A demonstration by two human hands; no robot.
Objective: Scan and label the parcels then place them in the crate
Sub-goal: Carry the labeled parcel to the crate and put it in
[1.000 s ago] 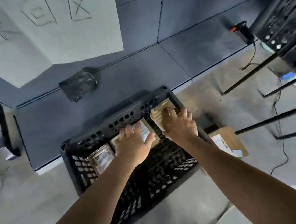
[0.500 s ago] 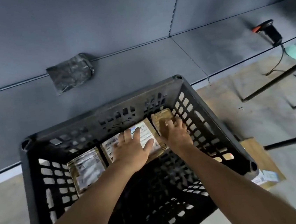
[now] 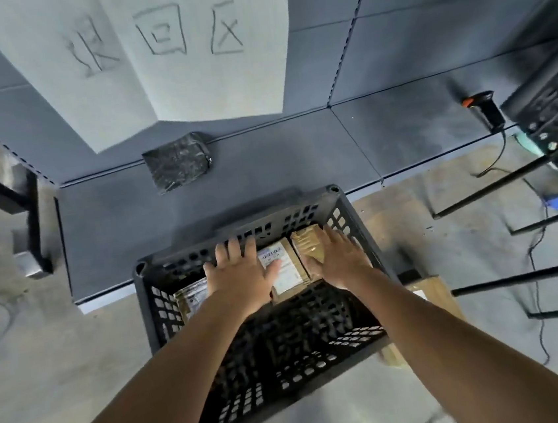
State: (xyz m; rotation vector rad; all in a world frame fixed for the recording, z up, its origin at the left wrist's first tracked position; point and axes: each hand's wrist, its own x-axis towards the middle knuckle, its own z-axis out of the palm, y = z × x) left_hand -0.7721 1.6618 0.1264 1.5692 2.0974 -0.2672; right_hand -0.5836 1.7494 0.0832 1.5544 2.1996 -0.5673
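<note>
Left hand (image 3: pixel 243 278) is lying flat over labelled parcel (image 3: pixel 285 271) in crate (image 3: pixel 264 220). Right hand (image 3: pixel 340 263) is resting on brown parcel (image 3: pixel 306 243). Fingers (image 3: pixel 234 252) released on both.

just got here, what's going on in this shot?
A person has both hands inside the black crate. The left hand, fingers spread, is over the white-labelled parcel; the right hand is flat over the brown taped parcel beside it. A third parcel sits further left, partly hidden by the forearm. Neither hand grips anything. The scanner and a black bagged parcel lie on the grey shelf behind the crate.
</note>
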